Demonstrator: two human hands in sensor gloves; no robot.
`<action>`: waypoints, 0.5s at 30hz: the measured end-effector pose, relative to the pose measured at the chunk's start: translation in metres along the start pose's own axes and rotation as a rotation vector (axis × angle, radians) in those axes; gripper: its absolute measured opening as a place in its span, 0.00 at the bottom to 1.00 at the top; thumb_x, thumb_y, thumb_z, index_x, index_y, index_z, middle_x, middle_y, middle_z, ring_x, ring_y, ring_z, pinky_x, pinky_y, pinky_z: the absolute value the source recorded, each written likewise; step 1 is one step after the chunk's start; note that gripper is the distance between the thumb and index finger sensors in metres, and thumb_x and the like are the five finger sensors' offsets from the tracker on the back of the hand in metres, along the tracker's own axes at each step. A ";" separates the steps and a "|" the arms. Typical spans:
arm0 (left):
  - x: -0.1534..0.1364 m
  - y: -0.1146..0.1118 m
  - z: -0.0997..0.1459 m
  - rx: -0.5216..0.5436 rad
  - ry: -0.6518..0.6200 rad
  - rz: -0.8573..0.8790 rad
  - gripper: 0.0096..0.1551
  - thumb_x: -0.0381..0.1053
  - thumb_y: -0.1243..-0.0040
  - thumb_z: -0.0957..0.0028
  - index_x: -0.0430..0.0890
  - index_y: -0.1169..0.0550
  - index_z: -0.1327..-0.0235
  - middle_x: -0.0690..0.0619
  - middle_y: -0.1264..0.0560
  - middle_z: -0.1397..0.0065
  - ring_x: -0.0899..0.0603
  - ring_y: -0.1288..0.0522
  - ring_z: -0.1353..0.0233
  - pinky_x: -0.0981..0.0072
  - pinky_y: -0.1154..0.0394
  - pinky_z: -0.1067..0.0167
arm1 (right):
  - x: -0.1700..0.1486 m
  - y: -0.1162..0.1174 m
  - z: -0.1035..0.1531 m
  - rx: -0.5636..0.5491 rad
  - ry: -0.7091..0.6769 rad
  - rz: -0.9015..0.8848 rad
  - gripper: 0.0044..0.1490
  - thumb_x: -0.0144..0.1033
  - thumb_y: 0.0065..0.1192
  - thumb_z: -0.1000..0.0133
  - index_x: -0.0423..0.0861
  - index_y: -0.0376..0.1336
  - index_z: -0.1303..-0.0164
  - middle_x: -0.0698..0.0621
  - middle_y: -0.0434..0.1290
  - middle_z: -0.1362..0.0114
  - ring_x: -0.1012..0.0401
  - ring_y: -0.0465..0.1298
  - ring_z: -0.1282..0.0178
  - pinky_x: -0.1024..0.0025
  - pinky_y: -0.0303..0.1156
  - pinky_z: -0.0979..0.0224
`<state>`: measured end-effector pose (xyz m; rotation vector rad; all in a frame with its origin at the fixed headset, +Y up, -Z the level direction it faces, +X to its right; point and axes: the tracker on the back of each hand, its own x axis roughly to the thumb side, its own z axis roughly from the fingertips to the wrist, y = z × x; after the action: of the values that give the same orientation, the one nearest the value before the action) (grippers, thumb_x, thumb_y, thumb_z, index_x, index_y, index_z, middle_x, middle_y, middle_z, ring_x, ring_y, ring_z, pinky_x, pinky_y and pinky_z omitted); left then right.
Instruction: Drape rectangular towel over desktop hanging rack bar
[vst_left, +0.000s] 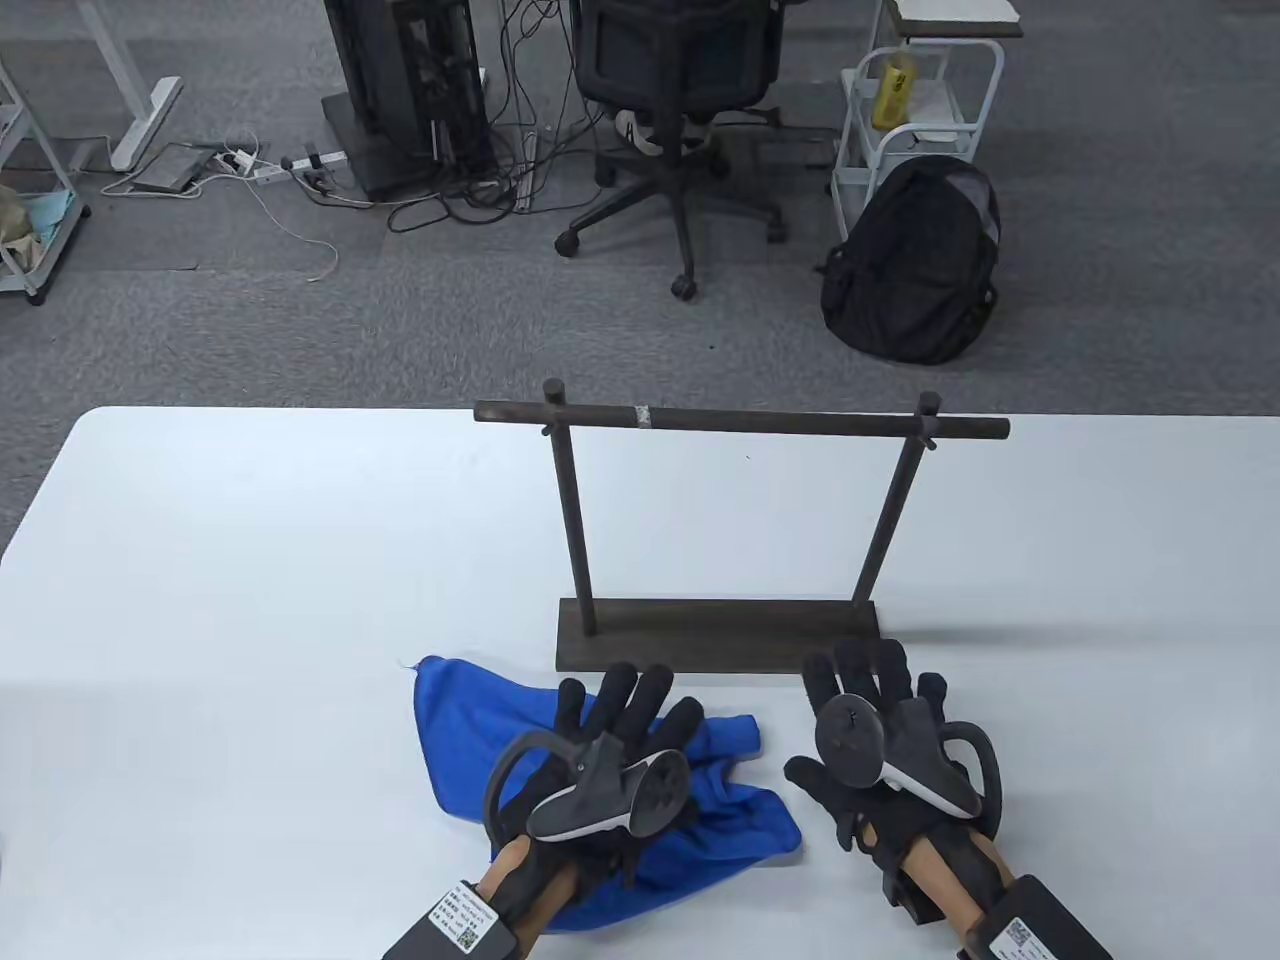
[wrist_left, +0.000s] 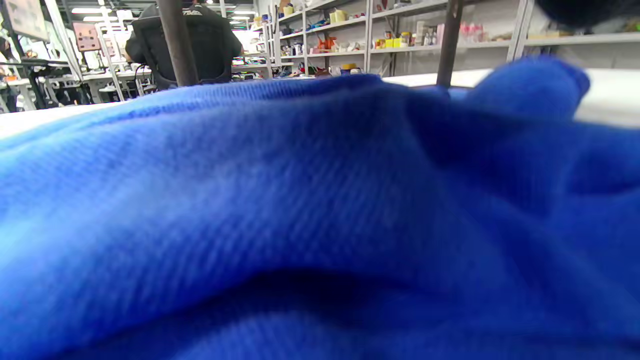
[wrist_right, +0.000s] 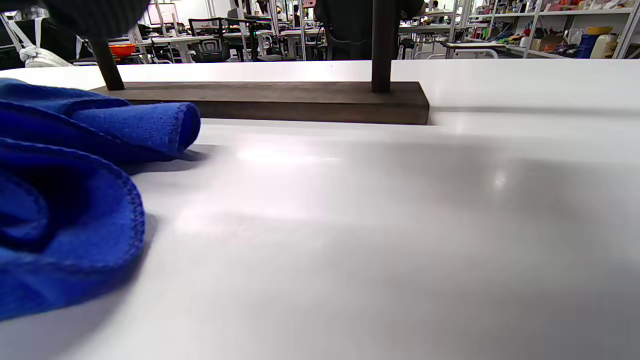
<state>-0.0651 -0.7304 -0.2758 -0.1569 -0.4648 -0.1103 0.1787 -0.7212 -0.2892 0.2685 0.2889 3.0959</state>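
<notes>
A crumpled blue towel (vst_left: 460, 730) lies on the white table (vst_left: 250, 560) in front of the dark wooden rack (vst_left: 720, 630). The rack's bar (vst_left: 740, 420) is bare. My left hand (vst_left: 620, 725) rests flat on the towel with fingers spread. The towel fills the left wrist view (wrist_left: 280, 200). My right hand (vst_left: 870, 690) lies flat on the bare table, fingers spread, right of the towel and just in front of the rack's base. In the right wrist view the towel (wrist_right: 75, 200) is at the left and the rack base (wrist_right: 280, 102) is beyond.
The table's far edge runs just behind the rack. Beyond it on the floor are an office chair (vst_left: 680, 120), a black backpack (vst_left: 915, 265) and a white cart (vst_left: 915, 100).
</notes>
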 end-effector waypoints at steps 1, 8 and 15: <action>-0.001 0.001 0.000 0.006 0.001 0.005 0.50 0.79 0.60 0.56 0.65 0.56 0.21 0.51 0.62 0.12 0.35 0.58 0.11 0.31 0.54 0.24 | 0.000 0.000 0.000 0.002 0.001 0.004 0.61 0.65 0.55 0.52 0.54 0.25 0.26 0.46 0.26 0.14 0.38 0.29 0.16 0.29 0.34 0.25; -0.007 0.001 0.005 0.034 0.002 0.027 0.49 0.78 0.60 0.57 0.65 0.54 0.22 0.51 0.60 0.12 0.35 0.57 0.12 0.31 0.54 0.24 | 0.005 0.002 0.004 -0.002 -0.002 -0.010 0.61 0.65 0.55 0.52 0.54 0.26 0.25 0.46 0.26 0.14 0.38 0.29 0.16 0.29 0.34 0.25; -0.011 0.002 0.005 0.040 0.013 0.031 0.50 0.78 0.59 0.57 0.65 0.54 0.22 0.51 0.60 0.12 0.36 0.57 0.11 0.31 0.54 0.24 | 0.005 0.004 0.004 -0.009 -0.009 -0.010 0.61 0.66 0.55 0.52 0.55 0.26 0.26 0.46 0.27 0.14 0.38 0.29 0.16 0.29 0.34 0.25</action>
<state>-0.0765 -0.7270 -0.2761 -0.1239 -0.4510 -0.0711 0.1743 -0.7238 -0.2836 0.2801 0.2747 3.0849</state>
